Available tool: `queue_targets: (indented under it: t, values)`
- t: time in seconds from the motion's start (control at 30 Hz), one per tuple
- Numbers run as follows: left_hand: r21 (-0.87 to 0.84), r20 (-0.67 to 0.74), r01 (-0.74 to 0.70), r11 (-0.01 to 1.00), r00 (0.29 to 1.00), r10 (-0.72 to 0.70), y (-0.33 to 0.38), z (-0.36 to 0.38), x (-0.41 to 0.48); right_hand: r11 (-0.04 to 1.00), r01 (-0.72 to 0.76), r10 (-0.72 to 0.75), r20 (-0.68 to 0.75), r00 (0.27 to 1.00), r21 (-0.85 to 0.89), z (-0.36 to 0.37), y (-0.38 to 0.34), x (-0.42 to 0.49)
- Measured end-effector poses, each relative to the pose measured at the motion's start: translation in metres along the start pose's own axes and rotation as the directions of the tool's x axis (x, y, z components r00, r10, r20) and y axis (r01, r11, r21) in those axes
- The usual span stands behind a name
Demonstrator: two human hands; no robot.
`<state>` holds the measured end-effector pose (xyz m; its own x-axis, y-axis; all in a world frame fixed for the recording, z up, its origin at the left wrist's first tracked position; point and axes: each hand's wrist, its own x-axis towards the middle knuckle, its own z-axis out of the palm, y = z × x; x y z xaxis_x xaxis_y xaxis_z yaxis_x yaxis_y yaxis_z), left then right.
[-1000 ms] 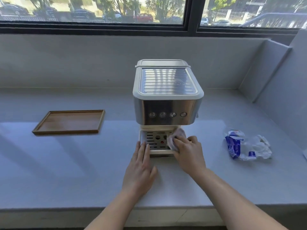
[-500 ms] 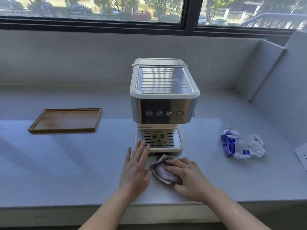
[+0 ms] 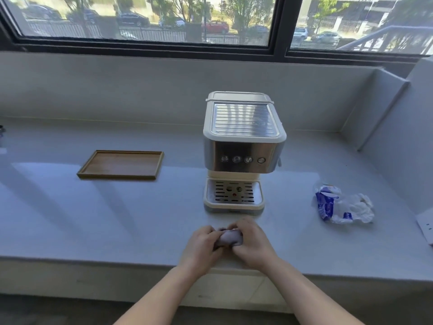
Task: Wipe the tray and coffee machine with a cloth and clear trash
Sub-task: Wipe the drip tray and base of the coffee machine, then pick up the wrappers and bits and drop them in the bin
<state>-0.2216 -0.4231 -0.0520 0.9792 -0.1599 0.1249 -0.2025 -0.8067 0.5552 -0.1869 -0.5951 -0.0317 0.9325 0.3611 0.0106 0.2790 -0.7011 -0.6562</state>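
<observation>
A cream and steel coffee machine (image 3: 243, 137) stands mid-counter, its drip tray (image 3: 234, 204) facing me. A small pale cloth (image 3: 229, 236) is bunched between both hands near the counter's front edge, in front of the machine. My left hand (image 3: 202, 248) grips its left side and my right hand (image 3: 254, 245) grips its right side. A flat wooden tray (image 3: 121, 164) lies to the left of the machine. Crumpled blue and white plastic trash (image 3: 342, 205) lies to the right.
The grey counter (image 3: 70, 219) runs below a window and meets a raised wall on the right. A white paper corner (image 3: 426, 228) shows at the far right edge. A dark object (image 3: 1, 130) pokes in at the far left.
The cloth came off the drip tray and moved back toward the counter's front. My left hand left the counter and now grips the cloth together with the right hand.
</observation>
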Motion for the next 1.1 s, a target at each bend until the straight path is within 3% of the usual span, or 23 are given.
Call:
queue_targets:
  t: [0.23, 0.5, 0.87, 1.1]
  values:
    - [0.065, -0.091, 0.025, 0.998, 0.996, -0.019, -0.034, -0.073, -0.015, 0.982, 0.187, -0.187, -0.003, 0.982, 0.0, 0.017, -0.067, 0.032]
    - [0.177, -0.182, 0.074, 0.981, 0.982, -0.041, -0.097, -0.152, -0.017, 0.97, 0.241, -0.241, 0.053, 0.969, -0.011, 0.053, -0.152, 0.092]
    - [0.296, -0.117, 0.16, 0.942, 0.984, -0.131, -0.182, -0.197, -0.022, 0.947, 0.31, -0.294, 0.156, 0.943, -0.09, 0.136, -0.204, 0.147]
    - [0.302, -0.007, 0.27, 0.914, 0.96, -0.281, -0.214, -0.18, -0.026, 0.927, 0.205, -0.116, 0.279, 0.953, -0.315, 0.173, -0.206, 0.154]
